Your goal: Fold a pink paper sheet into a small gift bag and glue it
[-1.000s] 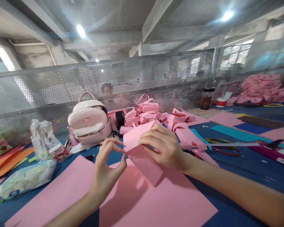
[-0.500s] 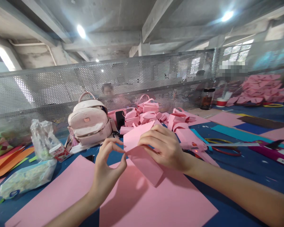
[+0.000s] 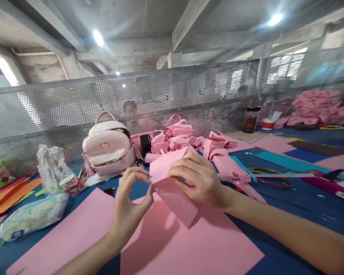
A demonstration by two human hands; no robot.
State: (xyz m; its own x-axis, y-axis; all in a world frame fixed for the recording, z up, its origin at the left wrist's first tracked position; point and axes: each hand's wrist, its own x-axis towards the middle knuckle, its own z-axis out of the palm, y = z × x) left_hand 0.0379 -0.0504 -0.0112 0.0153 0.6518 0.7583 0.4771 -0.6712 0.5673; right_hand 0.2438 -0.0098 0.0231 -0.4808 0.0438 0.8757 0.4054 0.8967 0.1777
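A folded piece of pink paper [image 3: 176,198], bent into a box-like shape, is held up between my hands over a flat pink sheet [image 3: 195,248]. My right hand [image 3: 195,177] grips its upper right part, with the fingers over the top and the thumb tucked in the fold. The thumb and index finger of my left hand [image 3: 133,194] pinch its left edge. Right of my right hand rests a pink glue gun [image 3: 240,177] with a small light glowing on it. A second pink sheet [image 3: 74,229] lies under my left forearm.
A pale pink backpack [image 3: 109,149] stands behind, beside a heap of pink paper baskets [image 3: 180,135]. To the left lie plastic bags [image 3: 50,168] and orange paper [image 3: 14,194]. Scissors [image 3: 275,183], colored sheets and a jar [image 3: 250,120] are at right. A perforated metal partition [image 3: 172,91] runs along the back.
Almost nothing differs. Both hands keep the same hold on the folded pink paper, whose lower end has shifted very slightly.
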